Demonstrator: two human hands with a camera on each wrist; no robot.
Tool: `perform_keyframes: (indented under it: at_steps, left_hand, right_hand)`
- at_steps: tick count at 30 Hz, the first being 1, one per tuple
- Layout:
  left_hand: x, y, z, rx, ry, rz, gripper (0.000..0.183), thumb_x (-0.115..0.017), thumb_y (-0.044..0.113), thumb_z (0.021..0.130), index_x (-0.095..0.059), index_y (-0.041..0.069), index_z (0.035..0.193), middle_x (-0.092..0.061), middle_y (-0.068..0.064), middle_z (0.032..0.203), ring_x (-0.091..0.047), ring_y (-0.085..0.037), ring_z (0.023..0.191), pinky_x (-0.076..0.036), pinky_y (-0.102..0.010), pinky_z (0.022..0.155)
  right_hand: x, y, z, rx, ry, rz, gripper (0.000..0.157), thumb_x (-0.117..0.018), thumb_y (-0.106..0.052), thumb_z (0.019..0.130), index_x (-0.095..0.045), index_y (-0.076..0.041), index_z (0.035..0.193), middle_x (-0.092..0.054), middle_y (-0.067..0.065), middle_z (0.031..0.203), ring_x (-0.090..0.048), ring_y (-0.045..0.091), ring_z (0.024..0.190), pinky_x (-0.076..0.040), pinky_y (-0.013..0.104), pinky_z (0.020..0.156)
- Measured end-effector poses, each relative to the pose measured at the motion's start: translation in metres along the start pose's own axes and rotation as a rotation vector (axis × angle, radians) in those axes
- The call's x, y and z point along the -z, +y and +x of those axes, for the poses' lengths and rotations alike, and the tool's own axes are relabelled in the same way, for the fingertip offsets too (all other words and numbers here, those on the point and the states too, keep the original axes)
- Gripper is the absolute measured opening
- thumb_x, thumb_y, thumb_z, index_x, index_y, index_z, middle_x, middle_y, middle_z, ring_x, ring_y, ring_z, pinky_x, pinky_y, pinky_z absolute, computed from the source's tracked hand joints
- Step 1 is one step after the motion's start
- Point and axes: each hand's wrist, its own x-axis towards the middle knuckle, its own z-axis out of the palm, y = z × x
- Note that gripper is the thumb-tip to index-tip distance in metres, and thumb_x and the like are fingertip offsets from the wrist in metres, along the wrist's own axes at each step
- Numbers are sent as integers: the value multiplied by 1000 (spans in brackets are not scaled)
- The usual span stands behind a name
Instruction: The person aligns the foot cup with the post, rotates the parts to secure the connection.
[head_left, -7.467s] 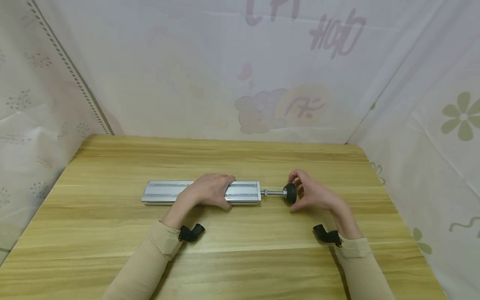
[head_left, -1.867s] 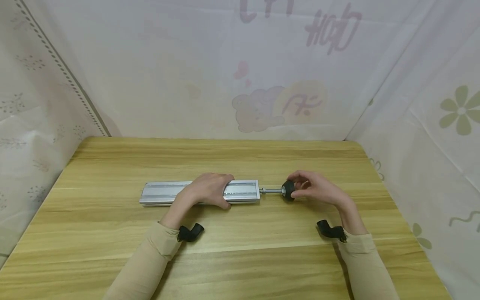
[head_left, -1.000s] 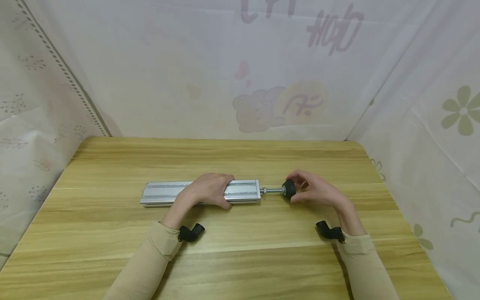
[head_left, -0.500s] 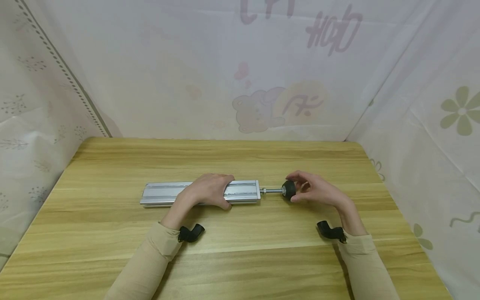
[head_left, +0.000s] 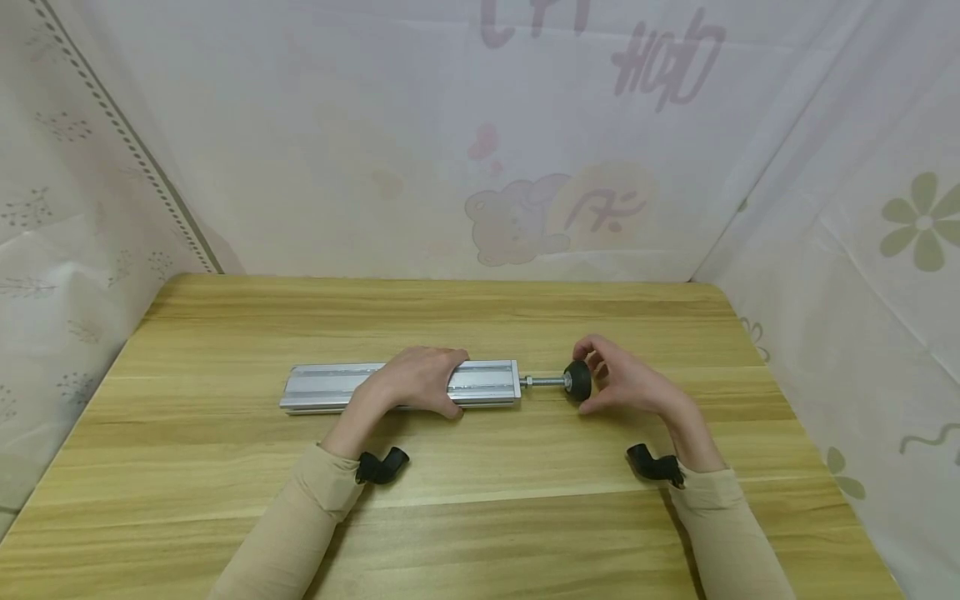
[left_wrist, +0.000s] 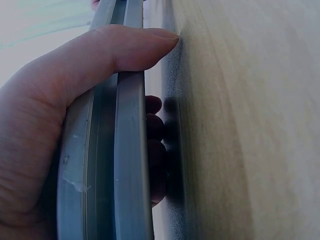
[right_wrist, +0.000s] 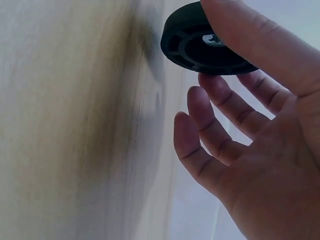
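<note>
Left hand [head_left: 418,379]: our fingers grip one bar [head_left: 330,386] | one bolt [head_left: 546,382] between | right hand [head_left: 628,383]: fingers round one foot [head_left: 577,382]; whether gripping, we cannot tell

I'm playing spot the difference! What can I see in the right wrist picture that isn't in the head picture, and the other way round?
Only the right wrist view shows the hollow, ribbed end of the black foot, with shiny metal inside. Only the head view shows the left hand on the silver bar, the threaded rod and the bear drawing. Both show the right hand, that black foot and the wooden table.
</note>
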Motion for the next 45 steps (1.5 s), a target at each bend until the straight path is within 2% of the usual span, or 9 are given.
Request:
perform_keyframes:
  at_steps: [3, 6, 12, 17, 25, 31, 34, 38, 45]
  left_hand:
    - [0, 0, 0, 1, 0, -7, 48, -81, 37, 67, -58, 19, 105, -66, 7, 94, -58, -13, 81, -50, -36, 75]
    - [1, 0, 0, 0, 0, -11, 47, -81, 36, 67, -58, 20, 105, -66, 7, 94, -58, -13, 81, -49, -35, 74]
    - [1, 0, 0, 3, -2, -9, 47, -81, 36, 67, -58, 20, 104, -65, 7, 94, -58, -13, 81, -49, -35, 74]
    - [0, 1, -1, 9, -1, -9, 48, -81, 37, 67, -59, 20, 106, -66, 7, 95, -59, -13, 83, -50, -36, 76]
    - [1, 2, -1, 10, -1, -14, 48, -81, 36, 67, -58, 19, 105, -65, 7, 94, -58, -14, 82, -49, -36, 75]
    - [1, 2, -1, 7, 2, -10, 47, -81, 36, 66, -58, 19, 104, -65, 7, 93, -57, -13, 81, -49, -35, 74]
    - [1, 2, -1, 4, 2, -8, 47, -81, 36, 66, -58, 19, 104, -65, 7, 93, -58, -13, 81, -49, -35, 74]
    - [1, 2, -1, 2, 4, -7, 47, -81, 35, 66, -58, 20, 103, -65, 7, 93, -57, -13, 80, -49, -35, 75]
    - [0, 1, -1, 0, 7, 2, 48, -81, 36, 66, -58, 19, 104, -65, 7, 93, -57, -12, 80, -49, -35, 74]
  right_hand:
    - [1, 0, -1, 5, 12, -24, 71, -95, -14, 68, -53, -12, 125, -60, 9, 122, -57, 24, 106, -52, 42, 94]
    - [4, 2, -4, 29, 13, -68, 63, -92, -20, 74, -59, -12, 127, -65, 8, 120, -59, 23, 106, -51, 42, 94]
    - [9, 3, -7, 22, -38, -102, 58, -79, -27, 89, -58, -12, 142, -68, 5, 115, -62, 19, 101, -51, 33, 88]
    - [10, 2, -8, -19, -38, -95, 56, -79, -32, 89, -58, -16, 139, -69, 4, 112, -62, 18, 101, -50, 31, 84]
    - [12, 0, -9, -14, -56, -91, 54, -74, -32, 93, -58, -12, 140, -69, 10, 119, -64, 20, 105, -52, 36, 89]
    - [12, 3, -9, 3, -46, -79, 62, -80, -31, 89, -55, -12, 143, -66, 8, 129, -62, 21, 109, -53, 40, 95]
    - [11, 4, -9, 17, -34, -54, 74, -88, -26, 81, -52, -10, 144, -62, 9, 139, -60, 23, 114, -53, 44, 98]
    - [8, 0, -7, 20, -30, -14, 84, -94, -18, 71, -49, -8, 140, -57, 9, 138, -57, 25, 114, -52, 47, 97]
    - [2, -4, -3, 56, -17, -32, 78, -92, -5, 68, -47, -7, 132, -55, 12, 130, -55, 26, 109, -53, 45, 95]
